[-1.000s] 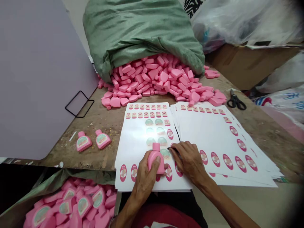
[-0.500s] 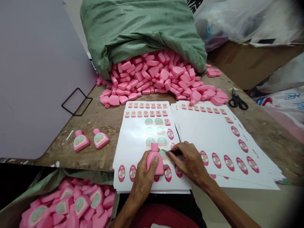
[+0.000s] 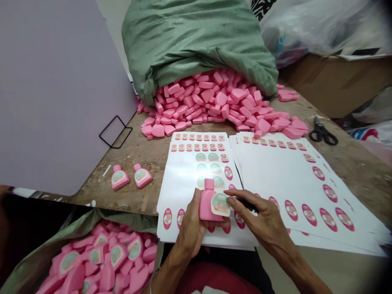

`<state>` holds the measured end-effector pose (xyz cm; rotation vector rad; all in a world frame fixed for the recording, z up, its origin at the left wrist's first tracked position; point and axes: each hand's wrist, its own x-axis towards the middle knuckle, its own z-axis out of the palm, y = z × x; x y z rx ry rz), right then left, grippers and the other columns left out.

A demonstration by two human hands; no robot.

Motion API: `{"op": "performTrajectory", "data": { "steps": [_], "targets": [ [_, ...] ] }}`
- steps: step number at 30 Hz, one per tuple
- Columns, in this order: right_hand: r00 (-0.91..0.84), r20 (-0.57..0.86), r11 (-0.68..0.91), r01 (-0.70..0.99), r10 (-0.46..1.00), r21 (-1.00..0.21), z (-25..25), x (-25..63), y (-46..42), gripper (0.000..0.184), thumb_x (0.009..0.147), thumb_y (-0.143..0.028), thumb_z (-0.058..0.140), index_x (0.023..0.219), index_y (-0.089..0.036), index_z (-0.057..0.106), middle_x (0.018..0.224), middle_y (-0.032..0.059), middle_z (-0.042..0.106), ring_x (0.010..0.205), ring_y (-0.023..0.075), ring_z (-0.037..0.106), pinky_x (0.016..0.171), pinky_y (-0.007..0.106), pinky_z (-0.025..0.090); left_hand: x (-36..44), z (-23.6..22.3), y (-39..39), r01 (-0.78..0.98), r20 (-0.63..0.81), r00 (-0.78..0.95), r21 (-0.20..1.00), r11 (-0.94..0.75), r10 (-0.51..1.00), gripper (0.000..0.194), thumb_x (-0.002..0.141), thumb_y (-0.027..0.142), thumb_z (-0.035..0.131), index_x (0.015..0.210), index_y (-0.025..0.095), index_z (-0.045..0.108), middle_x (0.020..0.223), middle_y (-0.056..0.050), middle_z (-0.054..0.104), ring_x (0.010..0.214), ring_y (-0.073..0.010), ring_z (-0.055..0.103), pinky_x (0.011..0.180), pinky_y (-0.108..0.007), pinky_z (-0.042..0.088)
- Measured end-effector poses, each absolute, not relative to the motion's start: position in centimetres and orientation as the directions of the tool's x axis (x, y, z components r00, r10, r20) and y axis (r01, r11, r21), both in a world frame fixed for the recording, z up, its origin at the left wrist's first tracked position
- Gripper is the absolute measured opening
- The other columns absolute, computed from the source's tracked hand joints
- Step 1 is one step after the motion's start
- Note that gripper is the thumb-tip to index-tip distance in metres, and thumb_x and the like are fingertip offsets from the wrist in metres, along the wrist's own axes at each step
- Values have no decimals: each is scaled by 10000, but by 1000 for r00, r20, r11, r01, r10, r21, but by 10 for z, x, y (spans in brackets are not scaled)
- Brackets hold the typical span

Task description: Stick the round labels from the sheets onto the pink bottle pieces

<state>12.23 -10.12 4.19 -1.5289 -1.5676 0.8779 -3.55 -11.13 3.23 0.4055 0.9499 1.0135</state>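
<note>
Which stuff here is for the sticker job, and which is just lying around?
Seems part of the job:
- pink bottle in the left hand
- green sticker and dark tool in the right hand
- sticker sheets
- heaped bottles

Probably just lying about:
- scissors
- cardboard box
- white strip

The single view sits at the wearer's head, close above the near edge of the left-hand sticker sheet stack (image 3: 183,183), facing forward and down across it to the green sack (image 3: 199,41) beyond; no second view shares the scene.
</note>
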Motion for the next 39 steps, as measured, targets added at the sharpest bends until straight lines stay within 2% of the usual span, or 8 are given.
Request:
{"op": "performTrajectory", "data": {
  "steps": [11, 18, 24, 27, 31, 34, 37, 39],
  "targets": [
    [-71, 210, 217, 502, 975, -837, 49, 106, -100, 163, 824, -331, 611, 851, -203, 708, 767, 33, 674, 705, 150, 623, 625, 257, 504, -37, 35, -108, -557, -434, 226, 677, 482, 872, 573, 888, 586, 355, 1081, 100, 587, 772, -90, 670, 636, -171, 649, 424, -191, 428],
    [-87, 250, 256, 541, 964, -801, 49, 104, -99, 154, 834, -336, 599, 864, -223, 699, 780, 46, 675, 717, 172, 617, 644, 302, 510, -38, 39, -108, -543, -446, 213, 686, 485, 869, 585, 871, 605, 374, 1063, 94, 586, 822, -96, 666, 674, -181, 651, 521, -250, 509],
    [-118, 298, 304, 620, 947, -723, 41, 106, -99, 159, 852, -341, 575, 888, -226, 680, 764, 54, 670, 717, 188, 599, 675, 348, 493, -44, 42, -109, -405, -317, 267, 820, 404, 910, 408, 795, 428, 630, 1089, 157, 552, 873, -37, 613, 656, -132, 620, 608, -264, 537],
    [-95, 329, 299, 696, 940, -653, 41, 113, -94, 213, 798, -388, 632, 911, -211, 671, 803, 75, 684, 762, 223, 606, 731, 399, 480, -49, 41, -110, -354, -309, 289, 845, 401, 906, 418, 778, 398, 657, 1100, 165, 528, 849, -28, 595, 648, -131, 621, 607, -258, 530],
    [31, 118, 73, 623, 993, -779, 50, 113, -87, 472, 681, -431, 714, 1086, -218, 598, 1020, 90, 668, 896, 258, 632, 780, 409, 504, -48, 49, -109, -345, -297, 329, 846, 406, 897, 431, 786, 454, 629, 1073, 151, 524, 881, -73, 626, 716, -167, 637, 600, -251, 522],
    [-113, -88, -32, 425, 990, -905, 53, 105, -84, 667, 609, -369, 763, 1212, -241, 507, 1030, 50, 653, 960, 231, 624, 794, 346, 514, -42, 59, -111, -270, -331, 349, 860, 432, 877, 498, 731, 500, 669, 1072, 165, 530, 860, -69, 636, 760, -197, 643, 641, -296, 546],
    [-274, -99, 6, 360, 957, -933, 49, 112, -68, 645, 608, -402, 765, 1188, -225, 544, 913, 22, 653, 860, 197, 624, 723, 297, 505, -44, 63, -113, -205, -384, 390, 850, 486, 837, 559, 672, 535, 703, 1072, 181, 539, 783, -55, 646, 720, -214, 651, 646, -331, 546],
    [-221, -69, 36, 442, 973, -897, 46, 133, -45, 542, 678, -473, 703, 1132, -201, 587, 848, 24, 642, 773, 177, 613, 659, 278, 485, -56, 61, -111, -193, -382, 376, 859, 475, 844, 550, 664, 578, 677, 1028, 184, 555, 725, -51, 647, 639, -201, 633, 595, -319, 528]
  ]
}}
